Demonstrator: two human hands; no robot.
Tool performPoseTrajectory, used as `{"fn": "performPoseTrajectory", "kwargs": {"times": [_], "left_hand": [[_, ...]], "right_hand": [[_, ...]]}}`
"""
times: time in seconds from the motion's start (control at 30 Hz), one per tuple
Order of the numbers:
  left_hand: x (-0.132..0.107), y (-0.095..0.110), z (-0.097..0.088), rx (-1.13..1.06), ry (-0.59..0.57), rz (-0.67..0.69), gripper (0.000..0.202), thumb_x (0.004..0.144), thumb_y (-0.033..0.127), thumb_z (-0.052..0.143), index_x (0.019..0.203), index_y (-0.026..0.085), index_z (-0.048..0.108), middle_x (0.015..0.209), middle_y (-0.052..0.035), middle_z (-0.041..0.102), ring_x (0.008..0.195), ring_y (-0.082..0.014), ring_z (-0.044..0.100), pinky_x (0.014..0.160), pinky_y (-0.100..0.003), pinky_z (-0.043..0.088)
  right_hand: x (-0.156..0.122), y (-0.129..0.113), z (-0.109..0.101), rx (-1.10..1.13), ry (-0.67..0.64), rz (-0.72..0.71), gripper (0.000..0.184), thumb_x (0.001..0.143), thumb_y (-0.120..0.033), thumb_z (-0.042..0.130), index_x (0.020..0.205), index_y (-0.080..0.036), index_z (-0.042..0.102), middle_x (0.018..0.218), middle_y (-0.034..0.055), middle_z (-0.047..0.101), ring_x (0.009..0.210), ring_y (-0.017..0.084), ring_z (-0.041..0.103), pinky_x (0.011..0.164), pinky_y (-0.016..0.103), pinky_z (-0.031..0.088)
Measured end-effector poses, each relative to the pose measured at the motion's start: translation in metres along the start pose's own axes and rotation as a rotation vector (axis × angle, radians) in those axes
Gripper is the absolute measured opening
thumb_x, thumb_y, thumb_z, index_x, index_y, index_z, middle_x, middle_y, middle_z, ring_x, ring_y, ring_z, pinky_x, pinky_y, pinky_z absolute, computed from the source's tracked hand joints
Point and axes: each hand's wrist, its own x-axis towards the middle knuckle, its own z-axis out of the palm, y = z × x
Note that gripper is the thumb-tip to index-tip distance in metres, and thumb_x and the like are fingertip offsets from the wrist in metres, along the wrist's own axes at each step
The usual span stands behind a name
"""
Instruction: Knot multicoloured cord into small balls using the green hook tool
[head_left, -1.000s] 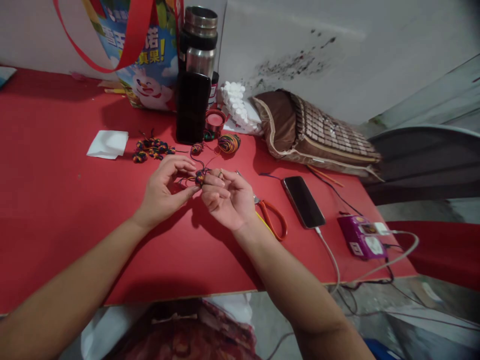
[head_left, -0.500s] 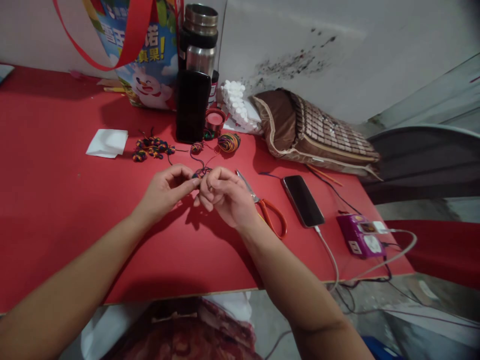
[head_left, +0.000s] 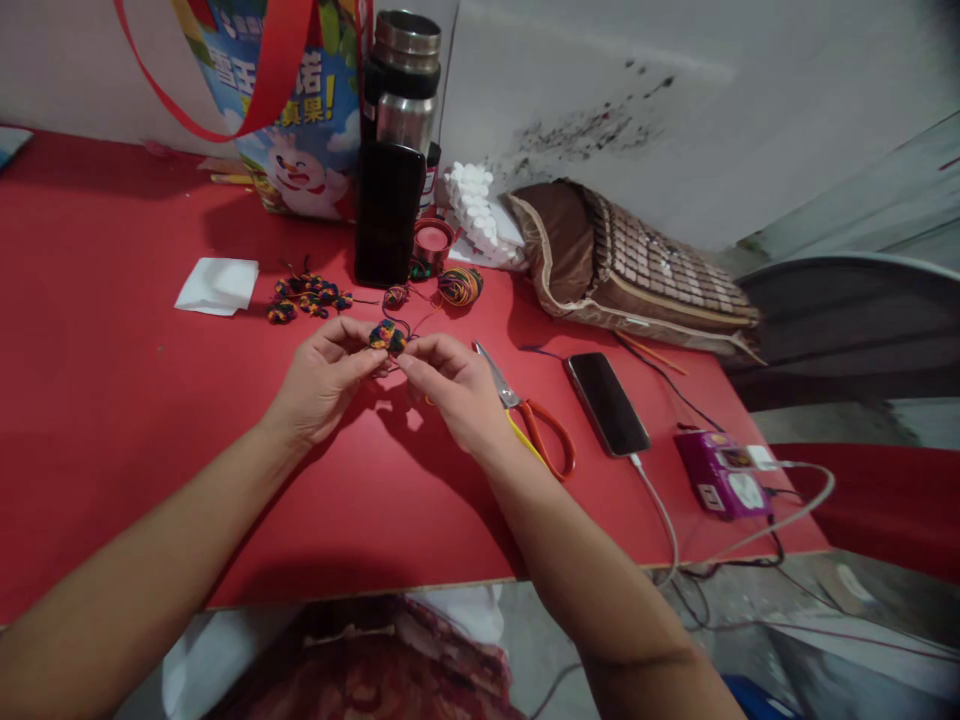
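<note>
My left hand [head_left: 322, 375] and my right hand [head_left: 457, 385] meet above the red table [head_left: 112, 400]. Both pinch a small multicoloured knotted cord ball [head_left: 386, 337] between their fingertips. A dark cord runs from the ball back toward a small knot [head_left: 395, 296] and a coil of rainbow cord [head_left: 459, 286]. Several finished knotted pieces [head_left: 306, 298] lie in a little heap to the left of my left hand.
Orange-handled scissors [head_left: 529, 415] lie just right of my right hand. A phone [head_left: 606, 402] on a cable, a purple power strip [head_left: 721, 475], a white tissue [head_left: 217, 286], a black phone stand [head_left: 388, 212], a steel flask [head_left: 403, 75], a printed bag [head_left: 300, 110] and a brown cushion [head_left: 630, 265] surround the work.
My right hand turned from palm-up to palm-down and slid slightly away. The knotted ball is now held up in plain sight between both hands' fingertips.
</note>
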Motion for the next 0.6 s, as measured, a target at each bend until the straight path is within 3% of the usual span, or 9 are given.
{"fn": "performPoseTrajectory", "kwargs": {"times": [0.17, 0.3, 0.47, 0.6], "left_hand": [[-0.0011, -0.0015, -0.0017, -0.021, -0.032, -0.104, 0.029, 0.064, 0.018, 0.096, 0.084, 0.018, 0.075, 0.090, -0.0022, 0.077, 0.083, -0.0152, 0.072, 0.085, -0.030, 0.060], [-0.0015, 0.0002, -0.0022, 0.015, -0.057, -0.136, 0.029, 0.067, 0.027, 0.098, 0.082, 0.017, 0.076, 0.084, -0.0030, 0.076, 0.078, -0.0154, 0.069, 0.079, -0.029, 0.059], [-0.0003, 0.0031, -0.0052, 0.089, -0.078, -0.134, 0.032, 0.074, 0.039, 0.098, 0.083, 0.017, 0.077, 0.082, -0.0027, 0.072, 0.073, -0.0143, 0.064, 0.069, -0.026, 0.053], [0.0003, 0.0047, -0.0047, 0.105, -0.068, -0.176, 0.024, 0.073, 0.030, 0.095, 0.081, 0.016, 0.077, 0.079, -0.0033, 0.074, 0.066, -0.0141, 0.064, 0.061, -0.026, 0.050]], "right_hand": [[-0.0004, 0.0014, -0.0025, -0.169, 0.021, -0.086, 0.018, 0.088, -0.038, 0.085, 0.090, -0.022, 0.078, 0.063, -0.0075, 0.056, 0.060, 0.010, 0.044, 0.061, 0.028, 0.035], [0.0001, 0.0046, -0.0027, -0.315, 0.045, -0.179, 0.013, 0.091, -0.031, 0.081, 0.082, -0.023, 0.076, 0.062, -0.0076, 0.051, 0.060, 0.011, 0.038, 0.062, 0.030, 0.030], [-0.0016, 0.0039, -0.0035, -0.451, 0.030, -0.295, 0.014, 0.094, -0.027, 0.079, 0.080, -0.025, 0.076, 0.073, -0.0036, 0.063, 0.066, 0.013, 0.047, 0.069, 0.033, 0.036], [-0.0024, 0.0004, -0.0058, -0.513, 0.006, -0.349, 0.016, 0.095, -0.024, 0.077, 0.080, -0.026, 0.077, 0.080, 0.0001, 0.068, 0.074, 0.016, 0.056, 0.073, 0.034, 0.041]]}}
